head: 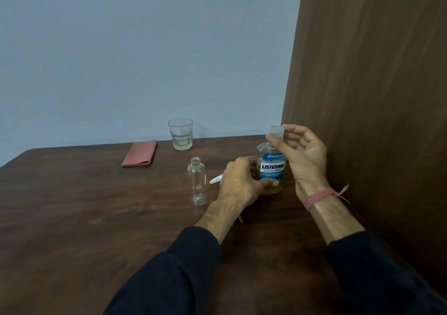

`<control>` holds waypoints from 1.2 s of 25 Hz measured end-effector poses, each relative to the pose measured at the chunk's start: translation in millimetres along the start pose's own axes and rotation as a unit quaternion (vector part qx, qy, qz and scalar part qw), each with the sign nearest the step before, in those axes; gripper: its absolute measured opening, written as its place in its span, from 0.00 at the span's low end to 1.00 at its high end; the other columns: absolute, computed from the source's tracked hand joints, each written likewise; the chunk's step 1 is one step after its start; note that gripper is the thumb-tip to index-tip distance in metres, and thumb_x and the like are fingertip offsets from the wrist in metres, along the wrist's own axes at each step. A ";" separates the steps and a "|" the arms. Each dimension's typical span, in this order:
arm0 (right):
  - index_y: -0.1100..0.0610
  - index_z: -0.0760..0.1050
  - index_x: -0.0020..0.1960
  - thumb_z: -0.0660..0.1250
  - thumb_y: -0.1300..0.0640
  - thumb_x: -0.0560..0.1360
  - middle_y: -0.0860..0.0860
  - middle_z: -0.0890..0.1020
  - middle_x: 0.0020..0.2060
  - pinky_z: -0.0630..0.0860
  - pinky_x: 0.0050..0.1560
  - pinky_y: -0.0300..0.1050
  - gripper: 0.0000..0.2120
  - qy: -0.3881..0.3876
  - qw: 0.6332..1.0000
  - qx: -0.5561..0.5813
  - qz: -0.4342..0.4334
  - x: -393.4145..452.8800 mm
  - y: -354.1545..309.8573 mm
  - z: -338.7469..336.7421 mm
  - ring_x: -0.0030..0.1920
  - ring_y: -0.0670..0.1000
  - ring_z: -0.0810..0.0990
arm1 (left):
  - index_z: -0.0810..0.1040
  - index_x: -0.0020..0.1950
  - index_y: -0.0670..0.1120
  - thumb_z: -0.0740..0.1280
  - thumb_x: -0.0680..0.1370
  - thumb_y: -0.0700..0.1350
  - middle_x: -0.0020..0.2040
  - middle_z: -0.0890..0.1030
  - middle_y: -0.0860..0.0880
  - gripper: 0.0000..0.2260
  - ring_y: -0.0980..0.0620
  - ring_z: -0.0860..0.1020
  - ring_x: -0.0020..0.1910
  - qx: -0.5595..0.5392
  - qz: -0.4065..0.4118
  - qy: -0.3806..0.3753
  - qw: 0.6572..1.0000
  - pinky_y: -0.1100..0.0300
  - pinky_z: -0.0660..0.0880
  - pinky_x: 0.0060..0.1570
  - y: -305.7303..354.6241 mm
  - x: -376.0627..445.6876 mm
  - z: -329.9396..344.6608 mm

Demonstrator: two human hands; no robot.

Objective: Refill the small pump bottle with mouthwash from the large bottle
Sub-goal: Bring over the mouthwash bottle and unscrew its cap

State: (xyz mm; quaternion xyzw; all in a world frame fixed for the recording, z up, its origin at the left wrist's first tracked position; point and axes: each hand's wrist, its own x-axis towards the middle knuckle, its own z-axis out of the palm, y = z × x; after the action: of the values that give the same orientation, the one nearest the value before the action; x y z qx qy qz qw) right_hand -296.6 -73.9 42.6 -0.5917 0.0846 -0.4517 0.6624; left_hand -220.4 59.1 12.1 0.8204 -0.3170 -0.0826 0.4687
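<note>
Glass (180, 134), pink cloth (139, 153) behind small bottle (197, 184), wood panel (375, 97) right

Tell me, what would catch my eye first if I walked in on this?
Two hands at the table's right side: the left hand holds the large mouthwash bottle upright, while the right hand pinches its clear cap at the top. Left of them the small bottle stands open and empty. Farther back sit a glass and a folded pink cloth.
</note>
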 end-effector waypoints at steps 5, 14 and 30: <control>0.55 0.85 0.59 0.85 0.57 0.66 0.54 0.90 0.56 0.86 0.49 0.40 0.22 -0.030 0.995 0.094 0.031 9.2 17.7 0.0 0.56 0.53 0.90 | 0.83 0.74 0.51 0.86 0.73 0.54 0.65 0.89 0.53 0.31 0.54 0.86 0.64 -0.004 0.005 -0.001 1.000 0.48 0.83 0.69 -8.4 9.5 4.9; 0.58 0.84 0.63 0.80 0.58 0.72 0.55 0.89 0.60 0.85 0.52 0.39 0.20 -0.064 0.988 0.133 0.034 2.5 15.6 -4.3 0.61 0.52 0.89 | 0.82 0.76 0.54 0.84 0.75 0.57 0.66 0.88 0.54 0.30 0.56 0.85 0.64 0.028 0.032 0.037 0.998 0.49 0.84 0.67 -11.6 1.5 12.1; 0.56 0.82 0.67 0.66 0.60 0.85 0.52 0.90 0.56 0.87 0.48 0.43 0.13 -0.103 0.978 0.160 0.083 -5.5 4.8 -0.4 0.51 0.51 0.91 | 0.84 0.75 0.54 0.83 0.75 0.59 0.64 0.89 0.55 0.29 0.58 0.85 0.64 0.049 0.046 0.055 0.996 0.49 0.84 0.66 -12.0 2.3 14.5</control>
State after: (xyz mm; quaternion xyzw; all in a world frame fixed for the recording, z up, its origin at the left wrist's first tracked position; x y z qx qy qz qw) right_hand -297.6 -71.0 36.1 -0.5127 -0.0085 -0.3396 0.7885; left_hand -219.5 51.6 -5.3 0.8301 -0.3315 -0.0001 0.4485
